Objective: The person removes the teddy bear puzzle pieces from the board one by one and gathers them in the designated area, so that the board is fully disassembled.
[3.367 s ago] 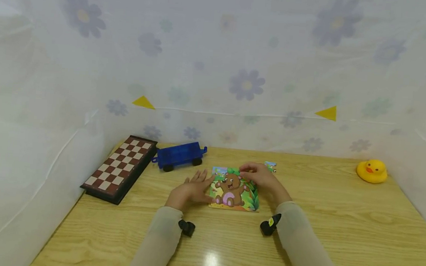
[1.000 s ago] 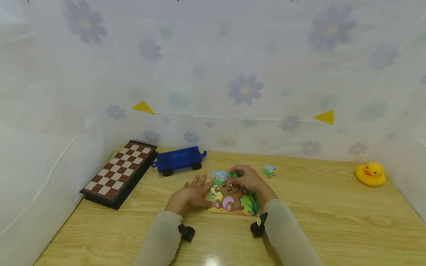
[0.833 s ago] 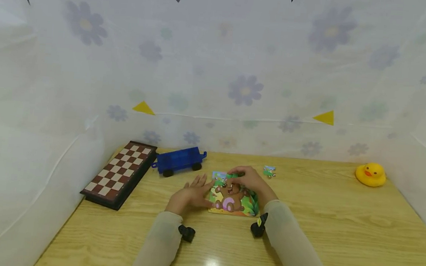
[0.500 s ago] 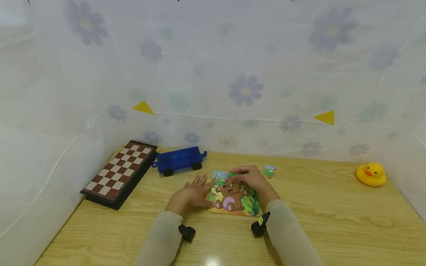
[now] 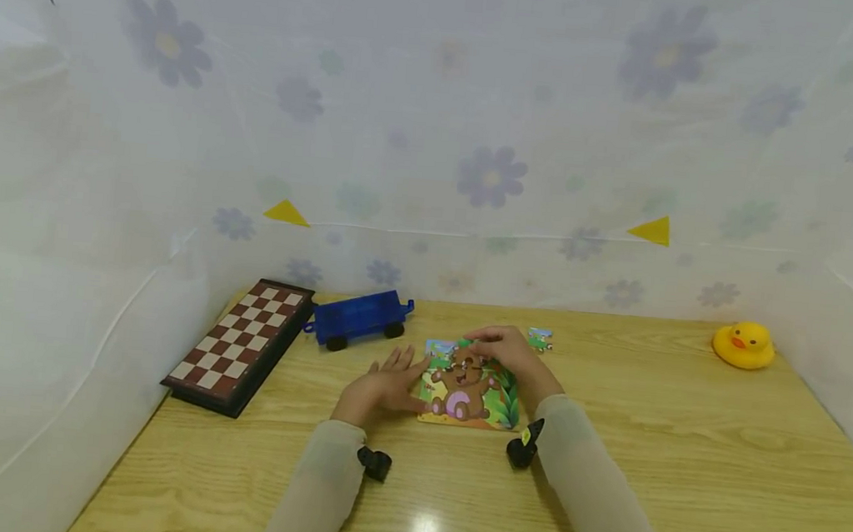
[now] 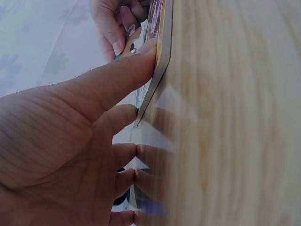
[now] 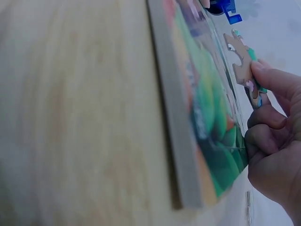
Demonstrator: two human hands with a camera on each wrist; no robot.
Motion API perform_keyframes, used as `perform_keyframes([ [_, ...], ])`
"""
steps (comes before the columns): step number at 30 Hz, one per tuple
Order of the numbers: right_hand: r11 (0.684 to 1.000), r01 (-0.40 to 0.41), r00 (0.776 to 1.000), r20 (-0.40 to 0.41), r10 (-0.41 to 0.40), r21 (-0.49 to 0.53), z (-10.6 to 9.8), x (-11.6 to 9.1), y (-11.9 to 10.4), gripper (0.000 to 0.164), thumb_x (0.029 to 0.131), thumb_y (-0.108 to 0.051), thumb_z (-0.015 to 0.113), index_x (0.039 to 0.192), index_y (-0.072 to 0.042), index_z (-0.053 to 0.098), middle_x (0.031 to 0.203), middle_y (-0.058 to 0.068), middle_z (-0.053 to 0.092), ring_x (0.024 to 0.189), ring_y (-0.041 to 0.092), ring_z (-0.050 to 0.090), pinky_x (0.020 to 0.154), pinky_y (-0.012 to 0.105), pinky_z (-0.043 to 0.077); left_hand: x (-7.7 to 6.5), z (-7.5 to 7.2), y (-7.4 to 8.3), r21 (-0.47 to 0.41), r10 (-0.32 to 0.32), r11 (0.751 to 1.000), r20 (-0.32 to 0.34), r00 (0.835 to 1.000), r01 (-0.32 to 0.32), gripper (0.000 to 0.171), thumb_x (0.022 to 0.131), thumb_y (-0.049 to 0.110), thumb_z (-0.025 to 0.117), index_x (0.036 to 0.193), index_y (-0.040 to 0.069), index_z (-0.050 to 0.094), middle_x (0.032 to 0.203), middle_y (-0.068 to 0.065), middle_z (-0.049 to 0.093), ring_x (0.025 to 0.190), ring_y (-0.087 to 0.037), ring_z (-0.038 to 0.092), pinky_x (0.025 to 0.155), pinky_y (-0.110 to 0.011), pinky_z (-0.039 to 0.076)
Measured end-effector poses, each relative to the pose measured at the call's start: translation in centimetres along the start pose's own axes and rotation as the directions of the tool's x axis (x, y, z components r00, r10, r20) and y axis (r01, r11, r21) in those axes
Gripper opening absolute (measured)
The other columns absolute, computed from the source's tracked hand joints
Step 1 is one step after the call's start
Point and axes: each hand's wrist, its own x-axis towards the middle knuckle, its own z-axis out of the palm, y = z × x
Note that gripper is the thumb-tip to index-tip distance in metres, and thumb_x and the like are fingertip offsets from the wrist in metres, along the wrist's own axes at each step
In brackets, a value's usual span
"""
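The right hand (image 5: 513, 356) sits slightly farther right than a second ago, over a glossy square bear-printed jigsaw puzzle (image 5: 461, 405).
It pinches a knobbed brown-backed cardboard piece (image 7: 242, 71), tilted above the picture; the left hand (image 5: 383, 388), fingers spread, rests its thumb on the left edge. The puzzle lies flat on the grained wooden table (image 5: 655, 418), left of a loose blue-green piece (image 5: 540, 339).

The wood-grained counter (image 5: 711, 472) carries a checkered board (image 5: 243, 339) along its left edge. Near the back edge lie a blue wagon (image 5: 358, 319) and a loose puzzle piece (image 5: 540, 338); farther forward, a bear puzzle (image 5: 463, 401). A yellow duck (image 5: 742, 347) sits by the back-right corner.
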Motion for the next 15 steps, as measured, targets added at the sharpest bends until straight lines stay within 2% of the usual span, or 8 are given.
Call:
perform_keyframes([
  [6, 0.999, -0.022, 1.0, 0.005, 0.023, -0.044, -0.6, 0.0, -0.2, 0.032, 0.092, -0.02, 0.064, 0.121, -0.009, 0.066, 0.103, 0.008, 0.066, 0.078, 0.017, 0.06, 0.066, 0.031, 0.05, 0.0, 0.0, 0.0, 0.003, 0.0, 1.0, -0.006, 1.0, 0.0, 0.086, 0.089, 0.053, 0.058, 0.154, 0.023, 0.011, 0.158, -0.011, -0.006, 0.144, -0.031, -0.008, 0.112, -0.058, 0.002],
  [11, 0.998, -0.032, 0.999, 0.007, 0.032, 0.052, -1.4, -0.2, -0.3, 0.031, 0.093, -0.016, 0.062, 0.121, -0.003, 0.065, 0.113, 0.013, 0.062, 0.082, 0.016, 0.059, 0.068, 0.03, 0.049, 0.0, 0.0, 0.1, 0.002, -0.002, 1.0, -0.003, 1.0, 0.002, 0.086, 0.088, 0.053, 0.058, 0.154, 0.023, 0.011, 0.158, -0.01, -0.006, 0.144, -0.031, -0.008, 0.112, -0.058, 0.001],
  [15, 0.998, -0.011, 1.0, 0.013, 0.01, 0.07, -2.8, -0.5, 0.0, 0.032, 0.094, -0.016, 0.06, 0.123, -0.001, 0.063, 0.117, 0.016, 0.06, 0.087, 0.019, 0.06, 0.075, 0.031, 0.05, 0.0, 0.0, 0.0, 0.005, -0.002, 1.0, -0.004, 1.0, 0.002, 0.086, 0.089, 0.053, 0.058, 0.154, 0.023, 0.01, 0.158, -0.011, -0.006, 0.144, -0.031, -0.008, 0.112, -0.058, 0.001],
])
